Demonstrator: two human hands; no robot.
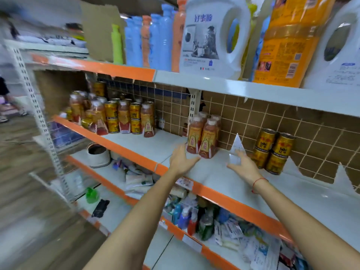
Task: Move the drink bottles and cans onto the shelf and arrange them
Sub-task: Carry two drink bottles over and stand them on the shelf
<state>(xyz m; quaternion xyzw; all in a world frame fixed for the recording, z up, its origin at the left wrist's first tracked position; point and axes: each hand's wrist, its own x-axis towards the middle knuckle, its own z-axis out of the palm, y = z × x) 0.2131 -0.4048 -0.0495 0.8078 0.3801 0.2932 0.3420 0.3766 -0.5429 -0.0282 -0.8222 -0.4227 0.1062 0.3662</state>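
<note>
From the head view, I reach both arms to the middle shelf (214, 172). My left hand (182, 159) is open, fingers (191, 159) straight, and touches or nearly touches the foot of a small cluster of drink bottles (203, 137) standing near the back edge of the shelf. My right hand (244, 166) is also open and holds nothing; it is near the four stacked gold cans (273, 152) further right by the back wall. A bigger group of bottles and cans (116, 115) stands at the left end of the same shelf. I judge I am in the arranging step. The next move probably needs both palms closing around the cluster to slide it straight without tipping it.
</note>
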